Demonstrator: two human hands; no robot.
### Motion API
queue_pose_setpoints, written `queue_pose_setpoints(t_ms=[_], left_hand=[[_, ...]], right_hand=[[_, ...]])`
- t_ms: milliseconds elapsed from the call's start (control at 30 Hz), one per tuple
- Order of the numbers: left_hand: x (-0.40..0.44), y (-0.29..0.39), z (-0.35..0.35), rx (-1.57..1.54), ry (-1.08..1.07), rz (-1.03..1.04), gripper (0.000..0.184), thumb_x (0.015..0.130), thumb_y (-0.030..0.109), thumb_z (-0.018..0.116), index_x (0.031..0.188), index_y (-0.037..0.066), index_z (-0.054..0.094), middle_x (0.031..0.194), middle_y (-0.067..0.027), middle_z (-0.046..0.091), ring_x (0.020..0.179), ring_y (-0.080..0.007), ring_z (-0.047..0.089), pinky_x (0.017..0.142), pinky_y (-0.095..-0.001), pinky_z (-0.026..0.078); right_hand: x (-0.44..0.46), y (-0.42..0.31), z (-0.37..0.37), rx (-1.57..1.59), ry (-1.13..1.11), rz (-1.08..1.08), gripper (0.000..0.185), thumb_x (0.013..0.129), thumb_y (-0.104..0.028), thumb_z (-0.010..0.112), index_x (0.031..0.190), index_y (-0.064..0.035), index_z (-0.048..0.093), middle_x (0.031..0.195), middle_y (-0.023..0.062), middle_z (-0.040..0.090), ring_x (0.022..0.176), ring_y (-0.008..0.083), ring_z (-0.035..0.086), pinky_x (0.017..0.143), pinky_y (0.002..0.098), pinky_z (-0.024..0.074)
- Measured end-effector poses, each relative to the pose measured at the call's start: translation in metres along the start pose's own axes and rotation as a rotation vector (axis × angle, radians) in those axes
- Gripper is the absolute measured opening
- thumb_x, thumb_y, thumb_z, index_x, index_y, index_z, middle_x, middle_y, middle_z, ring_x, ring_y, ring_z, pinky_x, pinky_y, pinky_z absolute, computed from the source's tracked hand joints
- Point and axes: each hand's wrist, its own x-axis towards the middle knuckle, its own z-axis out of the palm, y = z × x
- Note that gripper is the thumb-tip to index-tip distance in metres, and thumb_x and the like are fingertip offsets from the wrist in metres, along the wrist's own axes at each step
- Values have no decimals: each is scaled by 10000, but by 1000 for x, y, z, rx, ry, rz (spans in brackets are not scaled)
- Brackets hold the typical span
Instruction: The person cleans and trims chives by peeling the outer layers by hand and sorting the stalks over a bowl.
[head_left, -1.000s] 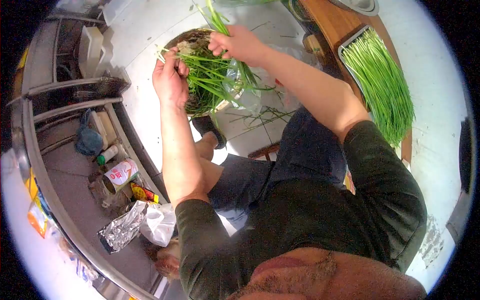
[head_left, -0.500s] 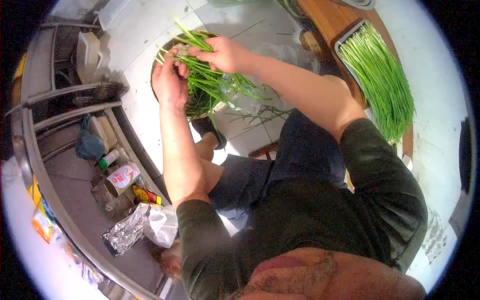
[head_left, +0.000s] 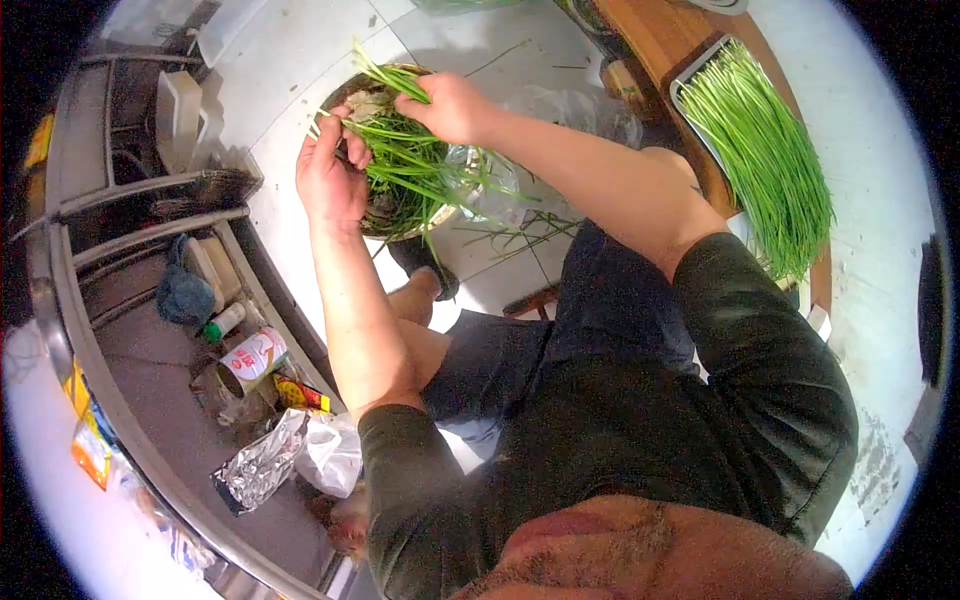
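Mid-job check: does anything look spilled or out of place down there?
Yes. Loose green stalks lie scattered on the tiled floor, outside the round container, as if dropped. Also, a white can on the shelf seems tipped on its side.

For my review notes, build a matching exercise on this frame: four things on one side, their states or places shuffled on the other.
Column one:
1. Right hand
2. Aligned stalks
3. Silver foil
4. Round container

Column two:
a. beside the white plastic bag
b. holding loose greens
c. gripping green stalks
d. laid out over the wooden surface

Pairs: 1-c, 2-d, 3-a, 4-b.
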Motion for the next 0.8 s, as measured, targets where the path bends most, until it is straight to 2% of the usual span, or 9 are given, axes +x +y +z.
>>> queue_pose_setpoints(t_ms=[133,233,333,533,733,800], left_hand=[[0,-1,1,50,17,-16,175,972,157,535,1042,11,601,699,-20,510,565,-112,444,526,-245,354],[0,-4,4,82,26,13,176,972,147,536,1053,4,600,715,-16,516,564,-106,447,513,-230,354],[-1,-4,8,115,30,14,166,967,119,532,1059,-1,598,739,-14,533,564,-96,447,503,-221,349],[3,-11,5,219,45,53,126,910,53,580,1024,11,611,738,-9,557,550,-71,441,487,-216,341],[3,-13,8,280,112,106,45,892,71,625,917,39,605,634,19,520,508,-64,421,465,-212,321],[2,-13,8,250,140,89,55,898,72,621,923,23,617,670,10,537,538,-72,432,487,-222,318]], right_hand=[[0,-11,2,280,-64,-2,222,872,-224,658,1004,-47,688,844,42,684,784,111,605,744,287,486],[-13,-27,-10,373,-166,-103,202,856,-190,681,979,-30,695,876,43,691,818,93,603,767,269,479],[-11,-23,-6,426,-179,-92,185,839,-164,698,958,-21,693,869,33,688,815,93,601,764,269,479],[-12,-24,-11,404,-148,-122,148,834,-151,703,900,-20,685,831,13,674,787,90,592,740,269,477],[-15,-26,-16,299,-180,-142,147,825,-181,698,864,-41,677,761,5,642,729,82,547,694,274,450],[-14,-27,-15,304,-205,-113,158,818,-194,700,856,-43,674,748,4,633,716,81,536,684,272,444]])
